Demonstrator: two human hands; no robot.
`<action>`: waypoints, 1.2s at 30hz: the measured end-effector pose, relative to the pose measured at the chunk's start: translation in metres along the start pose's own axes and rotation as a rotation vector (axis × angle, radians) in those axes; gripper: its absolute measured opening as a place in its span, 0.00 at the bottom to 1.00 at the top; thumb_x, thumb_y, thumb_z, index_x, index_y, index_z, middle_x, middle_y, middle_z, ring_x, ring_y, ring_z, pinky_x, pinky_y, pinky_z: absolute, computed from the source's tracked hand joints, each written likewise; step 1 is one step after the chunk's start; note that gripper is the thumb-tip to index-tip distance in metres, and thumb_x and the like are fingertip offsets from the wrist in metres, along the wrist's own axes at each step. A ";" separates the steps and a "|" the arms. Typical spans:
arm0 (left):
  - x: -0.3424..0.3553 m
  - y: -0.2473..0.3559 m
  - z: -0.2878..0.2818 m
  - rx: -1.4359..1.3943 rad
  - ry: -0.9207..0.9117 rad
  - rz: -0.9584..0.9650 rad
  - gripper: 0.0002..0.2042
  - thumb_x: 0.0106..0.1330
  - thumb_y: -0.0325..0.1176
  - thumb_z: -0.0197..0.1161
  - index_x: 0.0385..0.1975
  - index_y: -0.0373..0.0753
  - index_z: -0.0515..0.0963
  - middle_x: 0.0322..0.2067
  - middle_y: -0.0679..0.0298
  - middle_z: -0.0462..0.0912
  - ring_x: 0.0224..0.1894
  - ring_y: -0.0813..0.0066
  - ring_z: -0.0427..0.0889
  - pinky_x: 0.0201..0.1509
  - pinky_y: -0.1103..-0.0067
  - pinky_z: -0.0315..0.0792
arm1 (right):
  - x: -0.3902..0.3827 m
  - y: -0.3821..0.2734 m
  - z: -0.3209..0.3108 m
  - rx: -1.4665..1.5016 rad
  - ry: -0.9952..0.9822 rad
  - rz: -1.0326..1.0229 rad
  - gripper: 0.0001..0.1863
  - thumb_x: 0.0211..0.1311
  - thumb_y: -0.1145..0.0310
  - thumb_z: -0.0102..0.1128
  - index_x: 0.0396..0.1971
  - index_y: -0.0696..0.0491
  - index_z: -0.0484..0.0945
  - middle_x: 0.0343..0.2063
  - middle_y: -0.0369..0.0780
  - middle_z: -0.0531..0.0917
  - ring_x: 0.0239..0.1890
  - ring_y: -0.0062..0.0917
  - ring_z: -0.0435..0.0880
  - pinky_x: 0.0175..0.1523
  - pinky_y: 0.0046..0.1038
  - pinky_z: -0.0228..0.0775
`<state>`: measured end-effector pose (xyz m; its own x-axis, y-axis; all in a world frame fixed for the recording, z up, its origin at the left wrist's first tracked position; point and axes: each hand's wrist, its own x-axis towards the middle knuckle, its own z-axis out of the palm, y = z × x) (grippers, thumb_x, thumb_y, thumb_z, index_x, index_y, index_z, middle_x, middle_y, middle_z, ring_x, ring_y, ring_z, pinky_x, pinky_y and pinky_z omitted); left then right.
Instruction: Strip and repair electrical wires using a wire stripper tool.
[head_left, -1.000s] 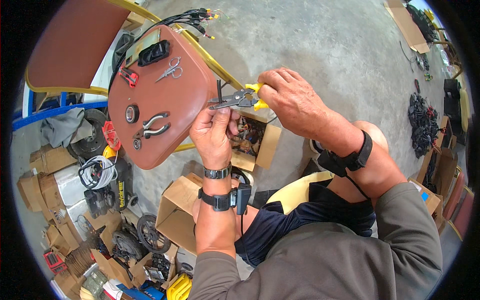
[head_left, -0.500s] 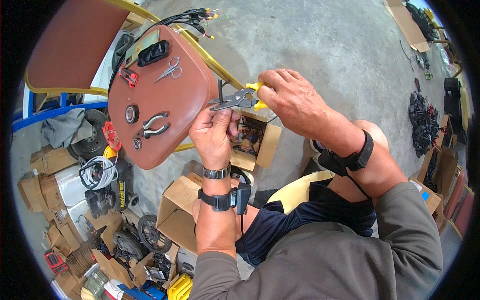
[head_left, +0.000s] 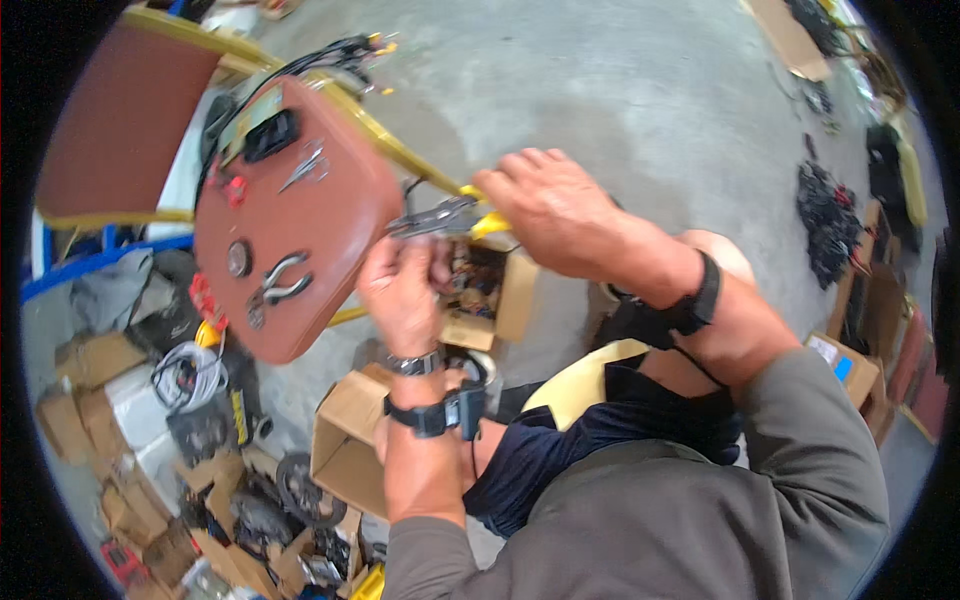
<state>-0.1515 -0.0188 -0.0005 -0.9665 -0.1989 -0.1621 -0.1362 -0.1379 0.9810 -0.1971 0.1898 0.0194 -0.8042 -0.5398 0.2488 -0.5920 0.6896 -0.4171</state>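
Note:
My right hand (head_left: pixel 555 210) is wrapped round the yellow handles of a black wire stripper (head_left: pixel 435 218), whose jaws point left toward the chair seat's edge. Just below the jaws, the fingertips of my left hand (head_left: pixel 400 280) are pinched on a short black cable (head_left: pixel 410 188) that passes by the jaws; motion blur hides exactly where it is gripped or clamped. On the brown chair seat (head_left: pixel 320 220) lie scissors (head_left: pixel 305 168), white-and-black-handled pliers (head_left: pixel 283 278), a roll of tape (head_left: pixel 239 258) and a black pouch (head_left: pixel 270 135).
An open cardboard box of small parts (head_left: pixel 512 295) sits below my hands, another box (head_left: pixel 340 445) by my left forearm. A cable bundle (head_left: pixel 350 55) hangs over the chair. Cartons, wheels (head_left: pixel 300 485) and a coiled white hose (head_left: pixel 190 377) crowd the left; dark wiring piles (head_left: pixel 830 220) lie right.
The whole view has shifted and blurred, the chair and both hands appearing lower and further left. My hands hold much the same grip on the tool and cable.

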 end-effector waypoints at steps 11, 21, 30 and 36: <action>-0.004 0.000 0.007 -0.122 0.007 0.041 0.05 0.69 0.29 0.67 0.35 0.34 0.81 0.25 0.67 0.81 0.20 0.84 0.72 0.22 0.86 0.62 | 0.001 0.006 -0.002 0.036 -0.060 0.042 0.10 0.56 0.73 0.60 0.39 0.57 0.76 0.37 0.45 0.80 0.45 0.40 0.80 0.51 0.39 0.69; -0.017 0.009 0.001 -0.322 -0.267 0.018 0.08 0.68 0.30 0.66 0.42 0.33 0.79 0.20 0.64 0.73 0.17 0.80 0.63 0.21 0.81 0.56 | 0.012 0.021 0.005 0.131 0.014 -0.053 0.16 0.57 0.77 0.57 0.46 0.49 0.78 0.39 0.39 0.81 0.50 0.38 0.80 0.60 0.41 0.66; -0.031 0.012 0.012 -0.523 -0.407 -0.065 0.10 0.67 0.30 0.67 0.44 0.36 0.79 0.19 0.62 0.73 0.17 0.79 0.64 0.20 0.81 0.55 | 0.024 0.025 0.013 0.255 0.084 -0.138 0.19 0.56 0.76 0.62 0.49 0.48 0.78 0.48 0.38 0.82 0.54 0.38 0.79 0.59 0.40 0.69; -0.036 0.013 0.018 -0.706 -0.594 -0.119 0.10 0.70 0.29 0.64 0.49 0.40 0.79 0.20 0.62 0.73 0.17 0.78 0.64 0.21 0.82 0.55 | 0.023 0.018 0.011 0.345 0.122 -0.193 0.19 0.57 0.73 0.65 0.50 0.49 0.78 0.51 0.38 0.81 0.55 0.37 0.79 0.58 0.39 0.70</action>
<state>-0.1227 0.0037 0.0200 -0.9339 0.3572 0.0150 -0.2661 -0.7225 0.6381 -0.2258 0.1844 0.0074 -0.6930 -0.5676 0.4446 -0.6966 0.3680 -0.6159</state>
